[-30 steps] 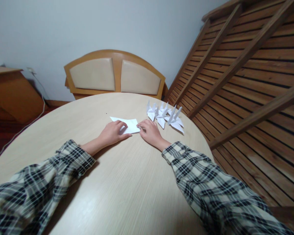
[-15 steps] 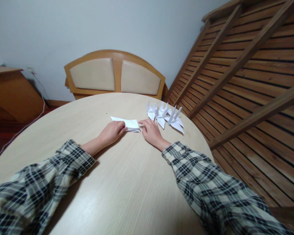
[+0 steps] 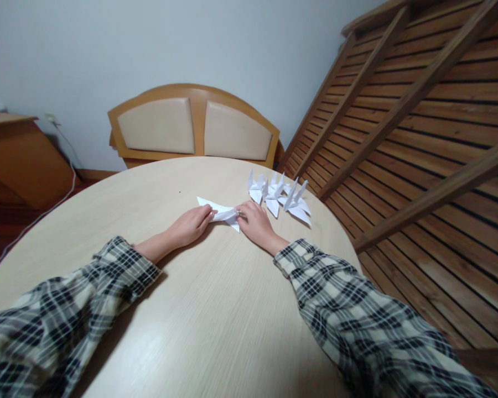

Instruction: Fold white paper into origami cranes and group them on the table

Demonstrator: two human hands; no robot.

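A white, partly folded sheet of paper (image 3: 218, 212) is lifted slightly off the round pale wooden table (image 3: 191, 309). My left hand (image 3: 192, 224) pinches its left side with closed fingers. My right hand (image 3: 255, 222) pinches its right end, fingers closed on the fold. Both arms wear plaid sleeves and rest on the tabletop. Just right of my right hand stand several finished white paper cranes (image 3: 279, 194) in a tight group.
A wooden chair (image 3: 195, 127) with two beige pads stands at the table's far side. A slatted wooden frame (image 3: 415, 121) leans along the right. A wooden cabinet (image 3: 12, 149) and a white cable (image 3: 45, 204) are at the left by the wall.
The paper lay flat under both hands; now both hands have pinched it and raised it, and its shape has narrowed into a longer, pointed fold.
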